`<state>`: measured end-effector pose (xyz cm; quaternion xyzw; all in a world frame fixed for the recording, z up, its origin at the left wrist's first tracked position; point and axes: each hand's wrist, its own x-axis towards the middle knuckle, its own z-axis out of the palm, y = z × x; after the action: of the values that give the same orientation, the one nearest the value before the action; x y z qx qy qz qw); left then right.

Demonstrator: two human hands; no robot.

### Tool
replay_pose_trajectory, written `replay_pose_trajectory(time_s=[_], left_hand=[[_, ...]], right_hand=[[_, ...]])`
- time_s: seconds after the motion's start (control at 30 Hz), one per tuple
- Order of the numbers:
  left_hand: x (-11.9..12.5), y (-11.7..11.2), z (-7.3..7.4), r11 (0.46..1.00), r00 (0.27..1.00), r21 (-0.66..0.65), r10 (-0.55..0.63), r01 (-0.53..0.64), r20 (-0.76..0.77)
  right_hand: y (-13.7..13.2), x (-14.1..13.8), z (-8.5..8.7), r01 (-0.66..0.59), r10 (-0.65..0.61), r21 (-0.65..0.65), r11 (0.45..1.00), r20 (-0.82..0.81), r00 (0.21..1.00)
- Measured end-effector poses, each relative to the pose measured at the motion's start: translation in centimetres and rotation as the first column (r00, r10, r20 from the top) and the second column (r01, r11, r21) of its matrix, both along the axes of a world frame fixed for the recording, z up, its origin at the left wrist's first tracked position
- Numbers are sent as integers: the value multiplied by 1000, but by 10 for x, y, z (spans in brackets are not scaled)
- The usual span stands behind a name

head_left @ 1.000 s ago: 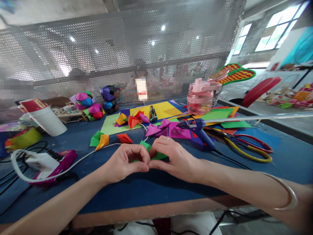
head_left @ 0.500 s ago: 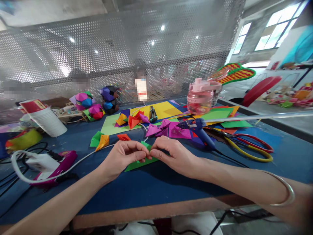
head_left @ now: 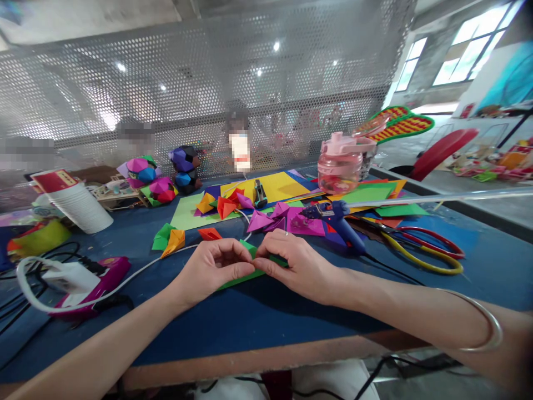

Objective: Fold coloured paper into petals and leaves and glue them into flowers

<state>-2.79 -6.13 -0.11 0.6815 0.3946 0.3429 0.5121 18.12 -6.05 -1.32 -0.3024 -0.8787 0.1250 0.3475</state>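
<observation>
A sheet of green paper [head_left: 235, 282] lies close to the table's front edge, mostly covered by my fingers. My left hand [head_left: 216, 265] pinches it from the left, thumb against the curled fingers. From the right, my right hand [head_left: 293, 260] grips it the same way, and the two sets of fingertips nearly meet at a fold. Just beyond my hands lie an orange-red folded piece [head_left: 210, 234], a yellow-orange folded piece [head_left: 175, 241] and a green folded piece [head_left: 163, 236]. Purple folded pieces [head_left: 260, 221] sit behind my right hand.
A blue glue gun [head_left: 347, 229] and scissors with red and yellow handles [head_left: 416, 253] lie to the right. Behind stand a pink bottle [head_left: 339, 165] and a box cutter [head_left: 260, 194] on yellow paper [head_left: 283, 186]. A power strip [head_left: 100, 286] and stacked cups [head_left: 85, 208] are left.
My left thumb has slid and flattened along the fold. The green paper's front edge has shifted slightly, and more green shows beside my right fingers.
</observation>
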Motion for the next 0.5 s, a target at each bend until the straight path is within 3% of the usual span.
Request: replay_pose_trajectory(time_s=[0.2, 0.5], left_hand=[[2, 0, -1, 992, 994, 126, 4, 10, -111], [1, -3, 2, 976, 983, 214, -3, 44, -186]], right_hand=[[-2, 0, 0, -1, 1, 11, 1000, -3, 1000], [-2, 0, 0, -4, 4, -14, 1000, -11, 1000]])
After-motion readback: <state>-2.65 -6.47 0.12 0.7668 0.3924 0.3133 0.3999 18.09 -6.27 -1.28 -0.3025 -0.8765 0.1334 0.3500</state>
